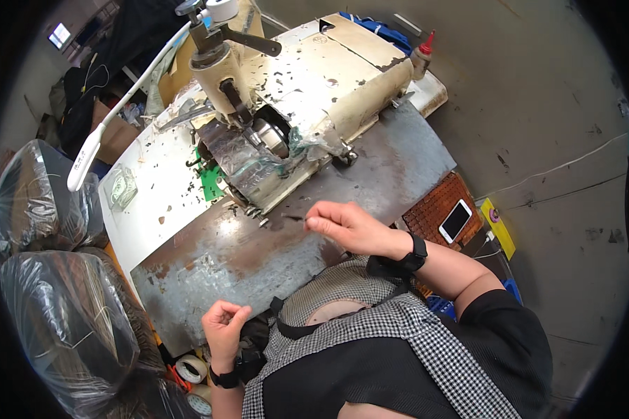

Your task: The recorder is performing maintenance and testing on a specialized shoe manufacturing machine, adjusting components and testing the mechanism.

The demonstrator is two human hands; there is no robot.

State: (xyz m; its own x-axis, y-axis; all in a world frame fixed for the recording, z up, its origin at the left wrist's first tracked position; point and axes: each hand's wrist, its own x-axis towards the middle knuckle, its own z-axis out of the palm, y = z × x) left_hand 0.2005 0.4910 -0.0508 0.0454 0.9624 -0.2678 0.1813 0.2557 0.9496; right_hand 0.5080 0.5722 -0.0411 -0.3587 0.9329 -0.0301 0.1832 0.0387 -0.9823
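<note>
Two bare hands at a workbench, seen from above. With the right hand (pixel 346 225), over a grey, rust-stained metal tabletop (pixel 210 286), pinches a small dark sliver (pixel 293 217) by one end between thumb and fingers; too small to tell what kind. Juts left from the fingertips, near a metal screw (pixel 263 223) at the front of a machine (pixel 353 91). Holds the left hand (pixel 221 332) lower and farther left, at the near edge of the tabletop, fingers curled and thumb close to the forefinger; cannot tell whether anything is inside. Wears dark wristbands (pixel 417 251) and a black-and-white checked apron (pixel 440 349).

Beyond the hands, on the cream machine, a round metal wheel (pixel 269 137), clear plastic around the front and a dark handle (pixel 255 43) on top. Dark scraps scattered across the white surfaces; a green piece (pixel 212 183) beside the machine. To the right, a white-edged phone (pixel 456 221) on a brown woven mat (pixel 432 207), near a yellow card (pixel 500 236). Far back, a red-tipped bottle (pixel 421 57). To the left, a long white lamp (pixel 87 157) and bulky bundles (pixel 70 314) in clear plastic.
</note>
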